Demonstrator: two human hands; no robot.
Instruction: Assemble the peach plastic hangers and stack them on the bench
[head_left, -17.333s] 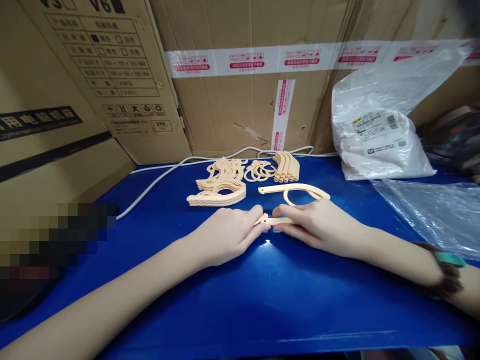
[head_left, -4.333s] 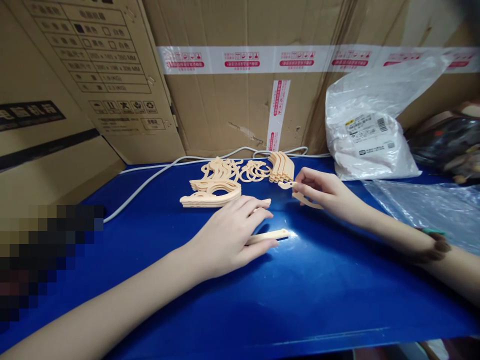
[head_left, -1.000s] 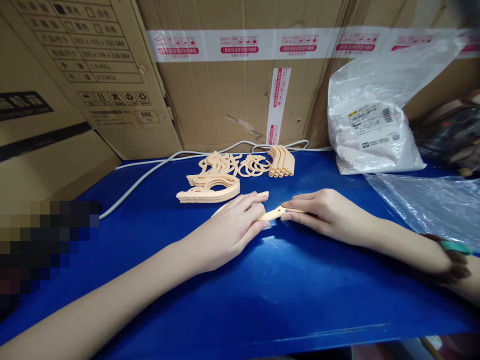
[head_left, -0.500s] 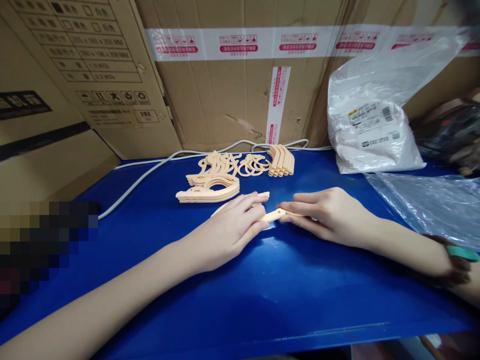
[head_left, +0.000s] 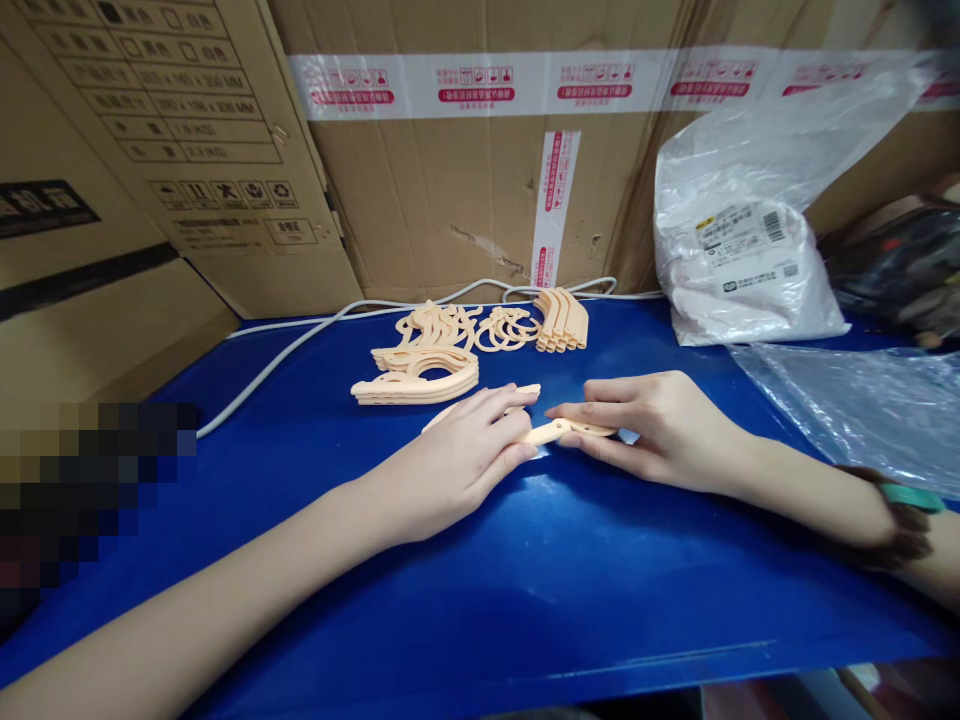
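Note:
My left hand (head_left: 461, 465) is closed on a beige plastic hanger piece (head_left: 547, 433), low over the blue table (head_left: 555, 590). Most of that piece is under my fingers; its holed end sticks out to the right. Between the thumb and fingers of my right hand (head_left: 652, 425) is a slim beige hanger arm (head_left: 598, 429), whose tip meets the holed end. Whether the two are joined I cannot tell. Behind my left hand lies a stack of folded hanger bodies (head_left: 416, 385).
Further back are a heap of hanger hooks (head_left: 506, 330), more beige pieces (head_left: 435, 325) and a row of curved arms (head_left: 562, 320). A white cable (head_left: 277, 375) runs behind them. Cardboard boxes (head_left: 450, 200), a white plastic bag (head_left: 750, 260) and a clear bag (head_left: 862, 400) stand or lie around.
My right fingers have shifted slightly left and spread a little, so more of the slim hanger arm shows between them. My left hand stays almost in place.

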